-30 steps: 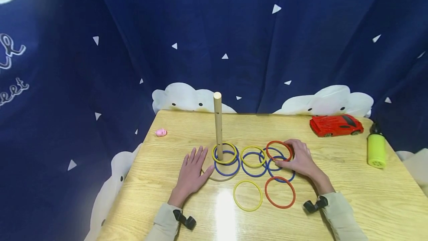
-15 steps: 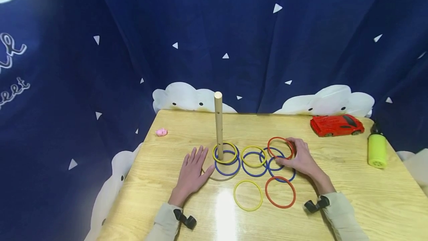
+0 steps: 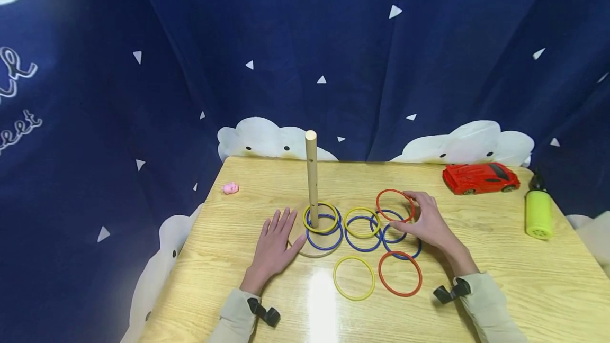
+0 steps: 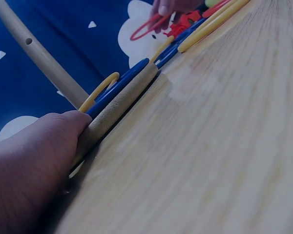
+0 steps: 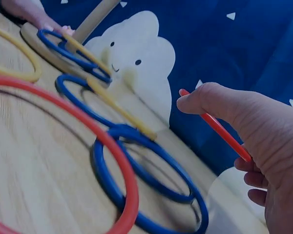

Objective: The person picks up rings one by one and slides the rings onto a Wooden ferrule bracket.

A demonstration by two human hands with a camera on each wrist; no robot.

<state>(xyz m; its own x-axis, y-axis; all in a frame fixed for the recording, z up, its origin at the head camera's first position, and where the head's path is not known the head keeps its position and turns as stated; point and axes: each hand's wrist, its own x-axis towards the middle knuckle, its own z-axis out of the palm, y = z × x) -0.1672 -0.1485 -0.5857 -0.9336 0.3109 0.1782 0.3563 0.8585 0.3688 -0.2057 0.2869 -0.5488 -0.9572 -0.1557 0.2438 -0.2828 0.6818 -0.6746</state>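
Observation:
My right hand (image 3: 430, 223) pinches a red ring (image 3: 392, 190) between thumb and fingers. In the right wrist view that ring (image 5: 219, 132) hangs in the air above the table. Flat at the left edge of a round wooden base lies my left hand (image 3: 273, 250), fingers straight, thumb touching the base (image 4: 118, 108). A wooden post (image 3: 312, 179) rises from this base. Around its foot are a yellow ring (image 3: 305, 222) and a blue ring. Another blue ring (image 3: 324, 249) lies on the base's front part; whether it encircles the post I cannot tell.
Right of the base, several blue rings (image 3: 363, 250) and a yellow ring (image 3: 360, 208) overlap. Nearer lie a yellow ring (image 3: 353, 299) and a red ring (image 3: 401, 295). A red toy car (image 3: 480, 178), green bottle (image 3: 538, 215) and small pink toy (image 3: 231, 188) stand farther out.
The red ring in my right hand has risen off the blue rings and shifted slightly left and away. My left hand has stayed in place.

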